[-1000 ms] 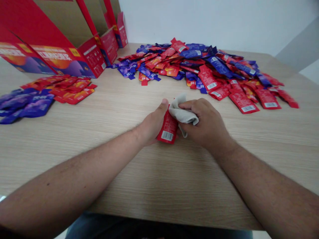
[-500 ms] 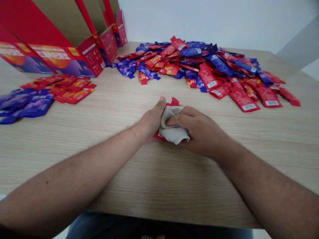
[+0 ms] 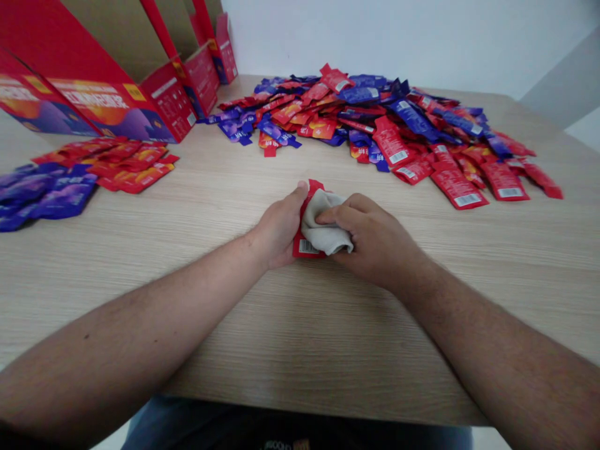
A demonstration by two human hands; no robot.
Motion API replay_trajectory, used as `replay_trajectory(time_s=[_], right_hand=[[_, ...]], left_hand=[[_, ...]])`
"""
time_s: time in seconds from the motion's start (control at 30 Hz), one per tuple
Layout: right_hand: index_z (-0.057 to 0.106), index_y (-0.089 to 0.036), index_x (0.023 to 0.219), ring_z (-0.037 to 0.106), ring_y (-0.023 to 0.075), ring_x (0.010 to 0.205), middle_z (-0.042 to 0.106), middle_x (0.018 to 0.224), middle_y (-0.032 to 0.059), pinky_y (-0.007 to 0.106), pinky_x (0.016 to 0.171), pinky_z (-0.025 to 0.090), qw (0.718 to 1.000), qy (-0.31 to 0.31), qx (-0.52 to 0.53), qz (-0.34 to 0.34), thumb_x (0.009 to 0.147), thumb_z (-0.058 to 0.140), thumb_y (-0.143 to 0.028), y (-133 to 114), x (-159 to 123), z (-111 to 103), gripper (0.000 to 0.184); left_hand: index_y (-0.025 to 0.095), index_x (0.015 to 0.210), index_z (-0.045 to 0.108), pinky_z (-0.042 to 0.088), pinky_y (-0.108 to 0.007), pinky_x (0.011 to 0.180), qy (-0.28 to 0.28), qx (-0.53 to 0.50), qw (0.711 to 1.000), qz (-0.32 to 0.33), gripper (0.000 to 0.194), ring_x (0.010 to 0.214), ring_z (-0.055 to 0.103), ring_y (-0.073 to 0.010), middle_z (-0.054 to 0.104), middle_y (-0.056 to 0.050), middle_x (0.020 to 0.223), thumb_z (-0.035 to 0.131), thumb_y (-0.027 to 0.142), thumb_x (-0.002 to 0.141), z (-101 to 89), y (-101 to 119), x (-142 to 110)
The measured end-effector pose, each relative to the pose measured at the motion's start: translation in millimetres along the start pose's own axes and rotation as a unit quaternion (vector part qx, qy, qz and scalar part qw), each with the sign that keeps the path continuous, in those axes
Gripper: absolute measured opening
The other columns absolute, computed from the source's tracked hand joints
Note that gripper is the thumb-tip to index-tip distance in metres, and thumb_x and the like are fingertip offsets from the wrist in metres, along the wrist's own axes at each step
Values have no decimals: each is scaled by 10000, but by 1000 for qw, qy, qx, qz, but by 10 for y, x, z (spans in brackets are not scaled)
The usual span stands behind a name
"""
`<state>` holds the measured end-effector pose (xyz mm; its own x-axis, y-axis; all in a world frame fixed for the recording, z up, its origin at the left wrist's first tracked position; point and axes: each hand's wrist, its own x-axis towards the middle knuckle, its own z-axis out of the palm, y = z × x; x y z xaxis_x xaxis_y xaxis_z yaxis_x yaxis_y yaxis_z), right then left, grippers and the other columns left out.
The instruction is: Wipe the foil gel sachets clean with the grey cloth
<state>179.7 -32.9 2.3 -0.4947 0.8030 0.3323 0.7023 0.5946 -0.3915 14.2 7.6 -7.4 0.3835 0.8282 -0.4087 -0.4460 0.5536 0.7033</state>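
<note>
Head camera: left hand (image 3: 281, 228) grips red sachet (image 3: 304, 247), right hand (image 3: 370, 240) presses grey cloth (image 3: 325, 231) to it on wooden desk (image 3: 140, 250) by white wall (image 3: 375, 31).

Red sachet (image 3: 309, 247), glossy plastic film, smooth; grey cloth (image 3: 325, 226), matt, soft, creased fabric; tabletop (image 3: 225, 325), matt wood-grain laminate; cartons (image 3: 107, 109), glossy printed card, plain matt brown cardboard inside

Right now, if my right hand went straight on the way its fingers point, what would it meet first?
The grey cloth comes first: the fingers of the right hand press on it. The red sachet lies just beyond it.
</note>
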Motion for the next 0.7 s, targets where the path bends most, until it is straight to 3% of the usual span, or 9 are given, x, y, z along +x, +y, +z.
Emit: replay_trajectory(time_s=[0.13,0.3,0.47,0.6,0.7], right_hand=[[734,-255,1143,642,245,928,666,1020,60,361,792,525,995,-84,24,-37,822,776,-226,-41,-6,6,324],[724,-250,1189,642,266,970,671,1118,98,391,829,531,1000,-12,-7,10,805,792,-227,-36,-15,22,391],[738,-252,1172,647,239,915,659,1029,59,354,781,532,994,-95,30,-46,825,774,-206,-61,-18,27,351],[743,-218,1208,658,276,947,673,1097,112,405,817,539,1000,-29,-6,3,809,785,-219,-45,-10,6,400],[749,-174,1235,658,301,992,675,1132,158,427,844,536,1000,-25,6,5,834,733,-179,-77,-4,-24,401]], left_hand=[[173,1018,771,606,-370,829,14,13,1000,15,471,911,761,-264,795,-117,934,525,575,1019,-34,-5,25],[172,1028,764,606,-361,795,7,10,1000,10,502,913,756,-259,790,-112,950,442,556,1055,-26,17,12],[171,986,764,605,-351,822,30,-3,1000,5,496,910,753,-248,790,-108,935,464,560,1052,2,27,-5],[167,998,753,604,-353,797,13,-8,1000,6,503,852,738,-233,774,-89,888,429,545,1069,5,33,-11],[152,1000,734,592,-321,749,1,-13,1000,1,479,781,706,-196,751,-66,857,417,501,1085,9,64,-38]])
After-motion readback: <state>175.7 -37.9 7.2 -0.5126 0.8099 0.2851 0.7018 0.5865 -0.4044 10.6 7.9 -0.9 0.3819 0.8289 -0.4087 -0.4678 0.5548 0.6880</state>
